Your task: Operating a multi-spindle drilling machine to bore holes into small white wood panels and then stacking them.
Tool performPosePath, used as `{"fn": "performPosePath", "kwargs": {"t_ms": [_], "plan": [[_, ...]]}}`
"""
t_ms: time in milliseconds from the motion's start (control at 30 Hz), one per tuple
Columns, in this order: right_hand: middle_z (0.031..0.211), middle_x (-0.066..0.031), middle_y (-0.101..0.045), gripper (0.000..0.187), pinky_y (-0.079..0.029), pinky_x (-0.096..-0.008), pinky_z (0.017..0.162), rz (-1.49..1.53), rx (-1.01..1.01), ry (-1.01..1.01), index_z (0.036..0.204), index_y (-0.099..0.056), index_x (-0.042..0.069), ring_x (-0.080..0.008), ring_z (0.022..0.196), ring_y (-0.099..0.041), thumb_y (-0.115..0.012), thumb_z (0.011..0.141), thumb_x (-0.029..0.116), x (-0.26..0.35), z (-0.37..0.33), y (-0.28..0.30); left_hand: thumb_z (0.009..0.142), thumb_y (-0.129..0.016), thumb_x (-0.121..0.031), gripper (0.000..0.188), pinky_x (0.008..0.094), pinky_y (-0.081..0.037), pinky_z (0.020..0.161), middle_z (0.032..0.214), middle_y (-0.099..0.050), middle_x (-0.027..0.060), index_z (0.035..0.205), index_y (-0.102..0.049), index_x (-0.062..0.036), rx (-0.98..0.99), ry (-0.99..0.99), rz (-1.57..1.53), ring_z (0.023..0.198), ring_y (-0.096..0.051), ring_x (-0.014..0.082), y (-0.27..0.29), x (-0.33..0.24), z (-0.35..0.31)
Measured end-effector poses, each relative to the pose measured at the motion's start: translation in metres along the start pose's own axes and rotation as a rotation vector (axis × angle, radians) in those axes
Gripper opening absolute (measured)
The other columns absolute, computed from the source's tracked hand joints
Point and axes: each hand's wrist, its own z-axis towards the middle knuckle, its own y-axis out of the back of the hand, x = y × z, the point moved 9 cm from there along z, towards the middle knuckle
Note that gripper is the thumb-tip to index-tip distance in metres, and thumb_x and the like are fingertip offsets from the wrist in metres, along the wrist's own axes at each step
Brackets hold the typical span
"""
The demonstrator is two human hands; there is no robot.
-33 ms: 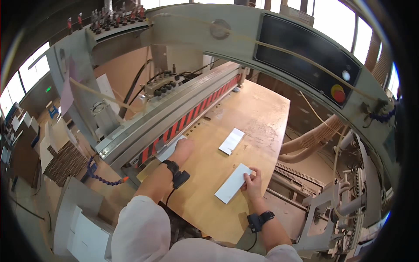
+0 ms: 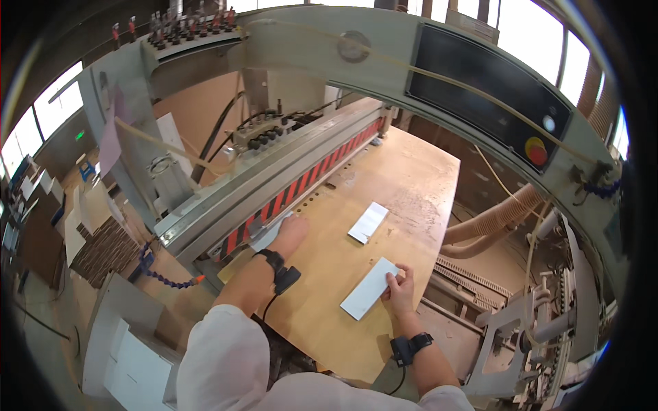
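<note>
A white rectangular panel lies slantwise near the front of the wooden tabletop. My right hand grips its right edge, thumb on top and fingers at the side. By the striped bar, my left hand rests curled at the end of another white panel, which it partly covers. Its fingertips are mostly hidden. A third white panel, smaller in view, lies untouched between the hands and farther away. Dark straps with small boxes circle both wrists.
A metal beam with red-and-black stripes runs along the tabletop's left side. Overhead arches a grey machine frame with a red stop button. Ribbed hoses hang at right. Stacked boards stand at far left.
The whole view has shifted slightly to the right. Both hands keep the same hold on their panels, and the third panel stays in place.
</note>
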Motion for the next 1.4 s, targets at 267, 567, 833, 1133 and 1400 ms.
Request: {"fn": "performPosePath", "kwargs": {"t_ms": [267, 567, 833, 1133, 1400], "plan": [[0.061, -0.0003, -0.046, 0.028, -0.025, -0.0196, 0.033, -0.069, 0.007, 0.022, 0.107, -0.038, 0.013, -0.0067, 0.04, -0.037, -0.051, 0.084, 0.002, -0.003, 0.004, 0.001, 0.07, -0.063, -0.021, 0.036, 0.0368, -0.042, 0.083, 0.096, -0.055, 0.0122, 0.102, -0.056, -0.0056, -0.137, -0.227, -0.372, 0.099, -0.051, 0.0265, 0.056, -0.042, -0.017], [0.069, -0.004, -0.051, 0.028, -0.038, -0.0217, 0.039, 0.06, 0.087, -0.062, 0.113, -0.038, 0.007, -0.0084, 0.048, -0.045, -0.047, 0.088, 0.01, -0.001, 0.047, -0.033, 0.066, -0.068, -0.041, 0.068, 0.041, -0.036, 0.092, 0.116, -0.049, 0.0112, 0.119, -0.047, -0.0053, -0.013, 0.173, -0.536, 0.113, -0.041, 0.0288, 0.016, -0.017, -0.07], [0.07, -0.007, -0.052, 0.032, -0.048, -0.027, 0.044, -0.049, 0.273, -0.204, 0.114, -0.036, 0.004, -0.0139, 0.051, -0.052, -0.051, 0.086, 0.011, -0.056, 0.105, -0.201, 0.065, -0.067, -0.037, 0.063, 0.0378, -0.038, 0.083, 0.11, -0.048, 0.0102, 0.12, -0.048, -0.0115, -0.152, -0.094, -0.71, 0.105, -0.043, 0.0251, 0.107, -0.124, -0.214], [0.068, -0.0058, -0.055, 0.028, -0.049, -0.0252, 0.043, -0.545, 0.434, -0.002, 0.107, -0.051, -0.001, -0.0151, 0.052, -0.055, -0.058, 0.08, 0.005, -0.112, 0.177, -0.272, 0.061, -0.07, -0.027, 0.058, 0.0365, -0.041, 0.075, 0.101, -0.052, 0.0074, 0.115, -0.052, -0.0151, -0.102, 0.551, -0.711, 0.091, -0.048, 0.026, 0.08, -0.078, -0.413], [0.072, -0.0022, -0.05, 0.037, -0.036, -0.0236, 0.035, -0.866, 0.451, 0.548, 0.111, -0.047, 0.007, -0.0085, 0.044, -0.045, -0.061, 0.078, 0.01, -0.099, 0.226, -0.234, 0.058, -0.07, -0.02, 0.06, 0.0374, -0.041, 0.074, 0.103, -0.051, 0.009, 0.115, -0.051, -0.0117, 0.0, 0.725, -0.641, 0.091, -0.048, 0.0268, 0.04, -0.072, -0.477]]}}
